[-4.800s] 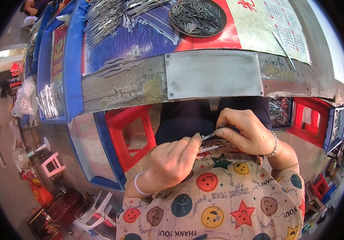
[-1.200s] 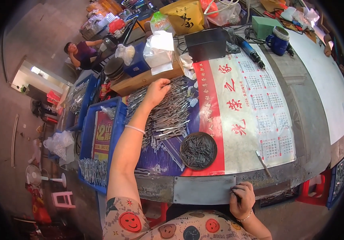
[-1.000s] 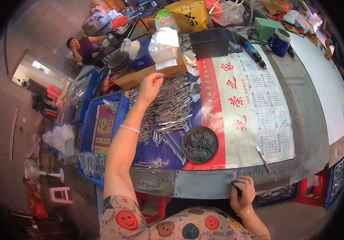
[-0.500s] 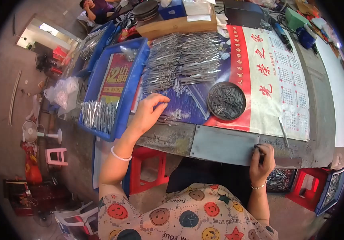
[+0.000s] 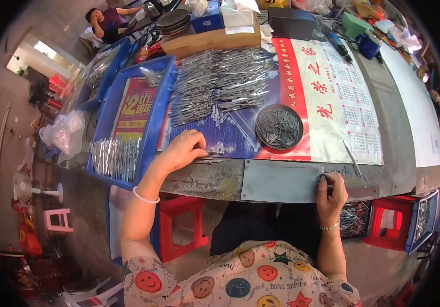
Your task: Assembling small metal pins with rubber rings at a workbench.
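Note:
My left hand (image 5: 183, 149) is at the table's near edge, thumb and fingers pinched at one of the slender metal pieces (image 5: 210, 156) lying there. My right hand (image 5: 332, 194) is closed beside the right end of a flat grey metal plate (image 5: 281, 181), with a small dark piece (image 5: 323, 177) at its fingertips, too small to name. Rows of shiny slender metal pieces (image 5: 194, 87) cover a blue sheet beyond my left hand. Between the hands, farther back, a round dish (image 5: 279, 128) holds many short dark grey slivers.
Left of the rows stands a blue tray (image 5: 164, 87) with more slender metal pieces. A calendar poster (image 5: 322, 102) lies at right, with a thin white stick (image 5: 353, 157) on it. Red stools (image 5: 181, 227) stand below the table. Another person (image 5: 110, 23) sits at the far left.
My left hand has come down to the metal pieces at the table's edge and its fingers have closed there. My right hand stays by the plate's right end. The view has shifted slightly.

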`<state>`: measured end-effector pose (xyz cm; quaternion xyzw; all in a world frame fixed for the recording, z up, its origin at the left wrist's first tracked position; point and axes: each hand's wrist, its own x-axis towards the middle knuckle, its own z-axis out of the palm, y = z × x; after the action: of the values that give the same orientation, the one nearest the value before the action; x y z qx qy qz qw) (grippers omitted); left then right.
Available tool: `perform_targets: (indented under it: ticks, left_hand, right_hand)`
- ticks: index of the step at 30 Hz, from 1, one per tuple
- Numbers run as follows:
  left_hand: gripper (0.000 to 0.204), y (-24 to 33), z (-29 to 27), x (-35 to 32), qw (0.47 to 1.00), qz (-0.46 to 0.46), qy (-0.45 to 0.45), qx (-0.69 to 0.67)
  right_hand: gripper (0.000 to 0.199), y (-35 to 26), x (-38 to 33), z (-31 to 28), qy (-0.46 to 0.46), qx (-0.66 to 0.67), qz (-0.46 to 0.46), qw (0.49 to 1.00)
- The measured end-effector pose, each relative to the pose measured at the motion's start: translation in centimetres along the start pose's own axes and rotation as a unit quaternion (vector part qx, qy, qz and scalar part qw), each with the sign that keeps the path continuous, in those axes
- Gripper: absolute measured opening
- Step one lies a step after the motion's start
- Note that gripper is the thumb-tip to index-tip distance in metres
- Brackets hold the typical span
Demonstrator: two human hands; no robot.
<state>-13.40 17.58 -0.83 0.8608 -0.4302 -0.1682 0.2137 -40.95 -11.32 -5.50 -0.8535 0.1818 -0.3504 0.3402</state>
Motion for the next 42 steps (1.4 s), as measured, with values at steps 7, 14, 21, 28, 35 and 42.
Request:
perform_targets:
  ticks: [7,14,21,28,35,42]
  left_hand:
    - [0.015,1.4,-0.2,-1.7,0.993,-0.025,0.110,-0.047]
    - [0.008,6.8,4.7,-7.6,0.860,0.001,0.266,-0.436]
    - [0.019,12.7,12.6,-12.3,0.737,-0.021,0.137,-0.661]
    - [0.024,13.5,14.4,-13.3,0.708,-0.031,0.056,-0.703]
    - [0.020,13.9,14.3,-12.7,0.671,-0.026,0.041,-0.740]
    - [0.015,15.3,14.4,-11.9,0.702,-0.032,0.100,-0.704]
  right_hand:
    - [0.011,-2.3,2.0,-0.4,-0.096,0.034,-0.028,0.994]
    - [0.025,-5.3,10.2,3.6,-0.206,-0.053,-0.160,0.964]
    - [0.016,-3.9,13.8,9.2,-0.292,-0.292,-0.220,0.884]
    - [0.012,-3.6,14.3,9.8,-0.300,-0.333,-0.222,0.866]
    - [0.006,-2.7,14.2,8.9,-0.293,-0.263,-0.169,0.904]
    - [0.014,-4.5,12.6,5.9,-0.268,0.033,0.009,0.963]
